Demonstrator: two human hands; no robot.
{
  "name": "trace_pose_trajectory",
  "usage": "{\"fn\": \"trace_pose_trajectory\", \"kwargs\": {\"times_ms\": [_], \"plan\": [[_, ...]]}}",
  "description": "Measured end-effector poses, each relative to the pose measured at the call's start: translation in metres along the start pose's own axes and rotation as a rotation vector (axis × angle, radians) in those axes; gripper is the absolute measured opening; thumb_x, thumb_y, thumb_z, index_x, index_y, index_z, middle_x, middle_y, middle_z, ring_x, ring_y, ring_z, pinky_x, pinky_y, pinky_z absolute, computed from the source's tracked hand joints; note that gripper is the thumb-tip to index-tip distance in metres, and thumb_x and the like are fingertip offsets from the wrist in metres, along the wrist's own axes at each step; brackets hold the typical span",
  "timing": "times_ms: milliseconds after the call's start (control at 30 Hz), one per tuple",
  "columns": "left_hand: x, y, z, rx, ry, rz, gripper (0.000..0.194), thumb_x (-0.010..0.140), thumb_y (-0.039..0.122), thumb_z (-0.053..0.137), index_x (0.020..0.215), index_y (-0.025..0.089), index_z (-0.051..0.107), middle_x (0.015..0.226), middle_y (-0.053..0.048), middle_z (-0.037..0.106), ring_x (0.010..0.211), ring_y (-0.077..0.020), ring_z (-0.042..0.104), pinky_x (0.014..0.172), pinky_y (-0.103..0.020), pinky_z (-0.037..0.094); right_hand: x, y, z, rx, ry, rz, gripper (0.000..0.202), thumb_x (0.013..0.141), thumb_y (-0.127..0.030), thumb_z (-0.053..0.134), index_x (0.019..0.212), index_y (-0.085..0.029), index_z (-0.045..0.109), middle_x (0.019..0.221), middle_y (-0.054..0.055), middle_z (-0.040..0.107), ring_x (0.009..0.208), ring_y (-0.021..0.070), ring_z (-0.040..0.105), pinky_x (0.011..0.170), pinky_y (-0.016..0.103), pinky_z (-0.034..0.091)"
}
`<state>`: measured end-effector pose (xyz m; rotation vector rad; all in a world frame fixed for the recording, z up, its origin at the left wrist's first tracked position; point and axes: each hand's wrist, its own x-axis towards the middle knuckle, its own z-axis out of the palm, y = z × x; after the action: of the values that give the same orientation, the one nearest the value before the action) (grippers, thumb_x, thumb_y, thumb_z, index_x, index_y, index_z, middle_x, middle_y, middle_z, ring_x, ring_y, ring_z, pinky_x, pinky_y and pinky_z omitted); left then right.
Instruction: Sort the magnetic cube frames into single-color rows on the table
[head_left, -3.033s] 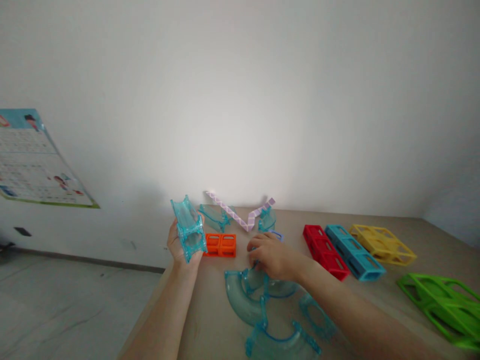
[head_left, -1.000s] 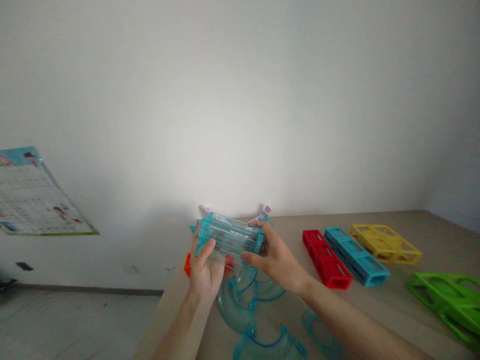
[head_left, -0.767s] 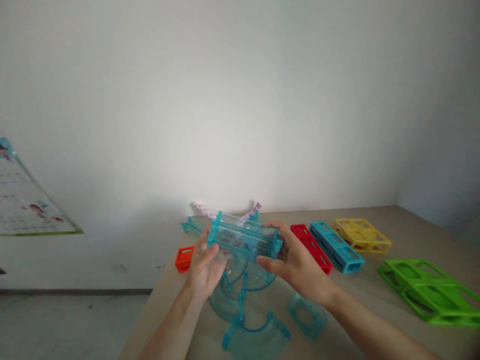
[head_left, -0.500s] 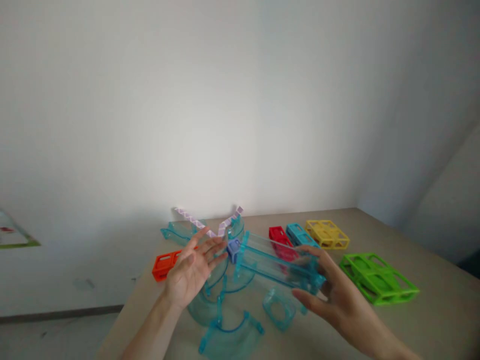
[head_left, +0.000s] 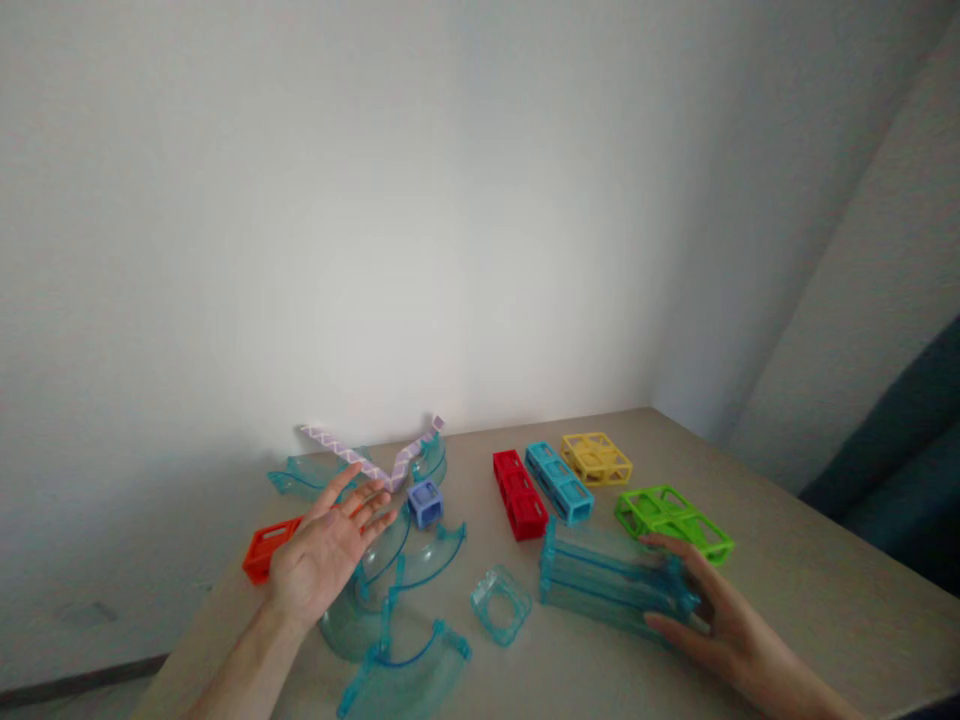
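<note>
My left hand hangs palm up with its fingers spread, holding nothing, above the left part of the table. My right hand grips the right end of a clear teal tube piece, thumb on the near side and fingers on the far side. The tube lies low, just in front of the green frame block. Left of the tube is a small clear teal square piece with a round hole. Curved teal track pieces lie around and beyond my left hand, beside a small purple cube.
Red, blue and yellow frame blocks sit toward the back of the table. An orange block is at the left edge. A pink-and-white segmented strip bends in a V near the wall.
My right hand has moved the tube right and lower, away from the purple cube and the track pieces. The view has turned to the right. My left hand stays spread.
</note>
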<state>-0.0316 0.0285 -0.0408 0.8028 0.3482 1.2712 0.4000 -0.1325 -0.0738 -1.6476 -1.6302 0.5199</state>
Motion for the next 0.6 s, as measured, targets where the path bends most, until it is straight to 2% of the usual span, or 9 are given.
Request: {"fn": "trace_pose_trajectory", "kwargs": {"times_ms": [100,267,500,600], "plan": [[0.0,0.0,-0.001,0.011,0.022,0.001,0.056,0.079,0.03,0.059,0.135,0.023,0.054,0.116,-0.013,0.064,0.109,-0.0292,0.06,0.098,-0.049,0.049,0.013,-0.002,-0.005,0.016,-0.069,-0.043,0.06,0.082,-0.044,0.068,0.134,-0.023,0.043,0.131,0.015,0.058,0.114,0.0294,0.062,0.098,0.04,0.052],[0.001,0.0,-0.002,0.02,0.034,0.001,0.057,0.078,0.029,0.06,0.135,0.023,0.054,0.115,-0.013,0.064,0.107,-0.0287,0.06,0.095,-0.049,0.05,0.024,-0.007,-0.008,0.07,-0.09,-0.052,0.056,0.08,-0.044,0.069,0.127,-0.022,0.047,0.115,0.011,0.065,0.102,0.0282,0.065,0.089,0.037,0.056],[0.002,0.0,-0.001,0.069,0.045,0.001,0.057,0.074,0.033,0.066,0.129,0.023,0.058,0.115,-0.012,0.063,0.104,-0.0278,0.06,0.091,-0.045,0.051,0.021,-0.014,0.005,0.089,0.106,-0.035,0.04,0.08,-0.047,0.066,0.111,-0.024,0.054,0.099,0.007,0.069,0.09,0.0268,0.068,0.077,0.034,0.058],[0.003,0.0,-0.001,0.219,0.043,0.062,0.055,0.071,0.036,0.072,0.123,0.022,0.061,0.111,-0.01,0.064,0.094,-0.0238,0.06,0.08,-0.037,0.053,0.022,-0.011,0.013,0.116,0.186,-0.056,0.038,0.08,-0.046,0.066,0.108,-0.024,0.054,0.097,0.006,0.069,0.089,0.0252,0.068,0.077,0.033,0.058]]}}
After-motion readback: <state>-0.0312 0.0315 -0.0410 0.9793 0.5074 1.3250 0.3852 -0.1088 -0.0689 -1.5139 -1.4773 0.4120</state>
